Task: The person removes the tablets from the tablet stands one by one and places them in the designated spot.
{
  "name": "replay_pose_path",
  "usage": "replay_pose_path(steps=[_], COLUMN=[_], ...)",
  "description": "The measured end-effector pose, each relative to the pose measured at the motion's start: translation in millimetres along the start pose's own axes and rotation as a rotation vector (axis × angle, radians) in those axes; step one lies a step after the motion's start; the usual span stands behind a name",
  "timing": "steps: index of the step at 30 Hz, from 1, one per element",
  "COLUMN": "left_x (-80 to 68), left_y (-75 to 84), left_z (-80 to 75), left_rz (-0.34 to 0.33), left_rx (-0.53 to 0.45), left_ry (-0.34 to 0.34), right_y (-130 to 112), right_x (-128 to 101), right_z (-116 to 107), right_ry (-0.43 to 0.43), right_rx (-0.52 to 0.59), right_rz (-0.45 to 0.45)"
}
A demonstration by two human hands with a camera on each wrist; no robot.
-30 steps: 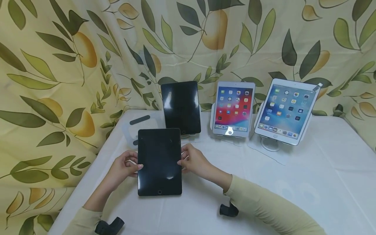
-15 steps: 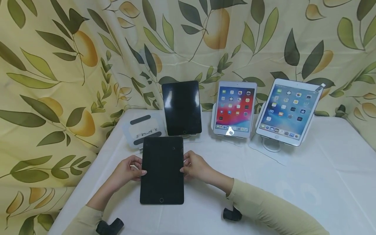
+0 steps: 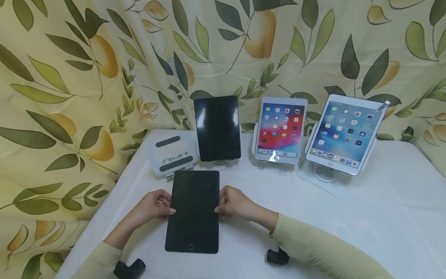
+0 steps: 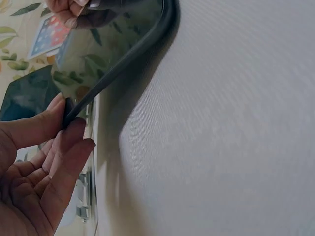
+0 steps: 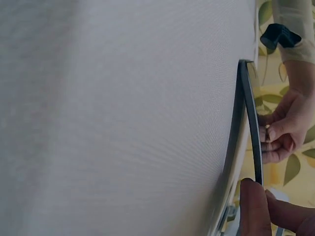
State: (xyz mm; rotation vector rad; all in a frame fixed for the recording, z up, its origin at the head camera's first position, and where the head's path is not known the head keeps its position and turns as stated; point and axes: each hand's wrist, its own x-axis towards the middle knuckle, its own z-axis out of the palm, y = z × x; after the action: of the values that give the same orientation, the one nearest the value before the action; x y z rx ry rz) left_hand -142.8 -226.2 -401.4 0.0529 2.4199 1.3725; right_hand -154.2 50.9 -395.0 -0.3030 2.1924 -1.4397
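Midway between left hand (image 3: 154, 206) and right hand (image 3: 236, 203) — black tablet (image 3: 194, 217), edges in grip.

A thin black tablet (image 3: 193, 211), dark-screened and glossy, its round home button (image 3: 190, 247) at the near end, slants with its far end raised above the surface (image 3: 400, 213), nearer the left edge than the right.

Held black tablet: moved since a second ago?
Yes: in the head view, the held tablet has moved toward the person, uncovering more of the dark-padded stand.
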Motion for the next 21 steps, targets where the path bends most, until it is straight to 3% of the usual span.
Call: replay_pose_path(steps=[14, 21], left_x=[13.9, 16.9], left_y=[-7.3, -9.7], left_z=[-3.2, -1.0], left_rz=[0.016, -0.043], left_rx=[0.100, 0.075], left_ry=[-0.105, -0.122], right_y=[4, 5], right_x=[10, 18], right_z=[-1, 0], right_ry=[-0.065, -0.073], right_rx=[0.006, -0.019], right_rz=[0.076, 0.160])
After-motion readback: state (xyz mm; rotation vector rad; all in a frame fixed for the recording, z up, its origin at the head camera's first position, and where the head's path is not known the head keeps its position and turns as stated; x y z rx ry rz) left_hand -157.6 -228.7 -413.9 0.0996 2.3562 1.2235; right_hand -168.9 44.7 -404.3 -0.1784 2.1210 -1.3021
